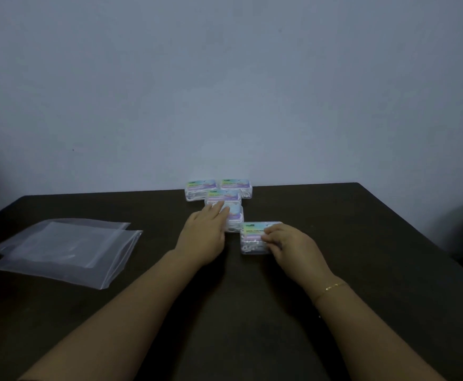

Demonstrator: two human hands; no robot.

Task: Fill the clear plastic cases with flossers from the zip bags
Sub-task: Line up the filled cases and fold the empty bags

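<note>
Several clear plastic cases with colourful labels and white flossers inside stand on the dark table [334, 243]. Two cases [200, 187] [237, 185] sit at the far edge, a third [223, 196] in front of them. My left hand [207, 232] lies flat on a fourth case [235, 220], fingers spread over its lid. My right hand [288, 244] grips the nearest case [252, 239] from its right side, fingers curled over its lid. Two flat clear zip bags [68, 251] lie overlapping at the left; they look empty.
A plain grey wall rises right behind the table's far edge. A thin gold bracelet [330, 287] circles my right wrist. The table's right corner lies at the far right.
</note>
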